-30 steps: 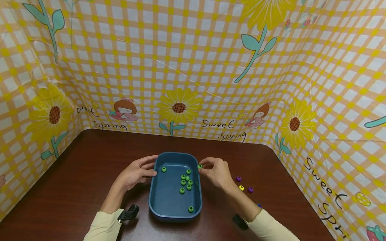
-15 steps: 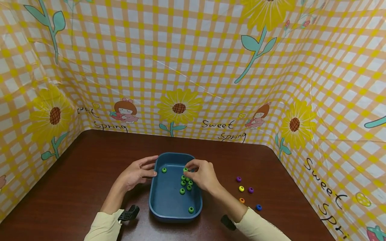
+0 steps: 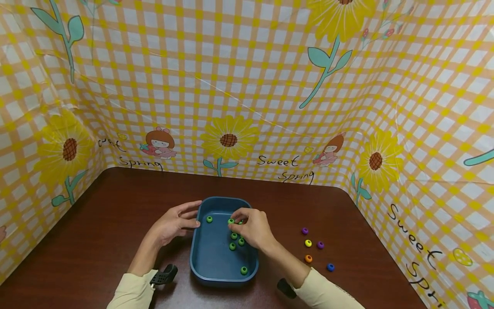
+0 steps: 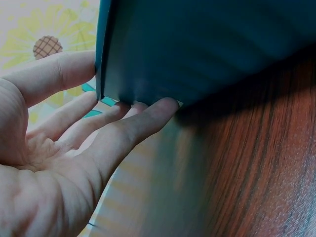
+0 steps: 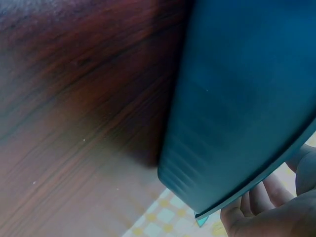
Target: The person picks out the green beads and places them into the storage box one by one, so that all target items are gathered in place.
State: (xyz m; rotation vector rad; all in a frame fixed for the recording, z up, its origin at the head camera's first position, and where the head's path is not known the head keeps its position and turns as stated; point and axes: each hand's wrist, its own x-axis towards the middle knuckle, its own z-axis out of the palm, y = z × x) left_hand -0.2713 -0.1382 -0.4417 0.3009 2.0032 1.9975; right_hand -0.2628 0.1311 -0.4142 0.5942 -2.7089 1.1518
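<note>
A blue rectangular tub (image 3: 216,268) stands on the table with several green beads (image 3: 232,246) lying in it. My left hand (image 3: 174,224) rests against the tub's left wall with its fingers spread and nearly straight; the left wrist view shows the fingertips (image 4: 163,106) touching the outside. Over the right part of the tub, my right hand (image 3: 252,227) pinches a green bead (image 3: 230,221) between thumb and fingertips. Some beads are partly hidden under that hand. In the right wrist view, the tub's outer wall (image 5: 232,113) hides the pinched bead.
Loose beads lie on the table right of the tub: two purple, with one purple bead (image 3: 305,231) farther back, a yellow bead (image 3: 308,243), an orange bead (image 3: 308,259) and a blue bead (image 3: 330,267). A checked cloth (image 3: 185,107) rises behind the brown table (image 3: 127,201).
My right hand has moved left from the tub's right rim to over its inside, carrying the green bead. My left hand has stayed against the tub.
</note>
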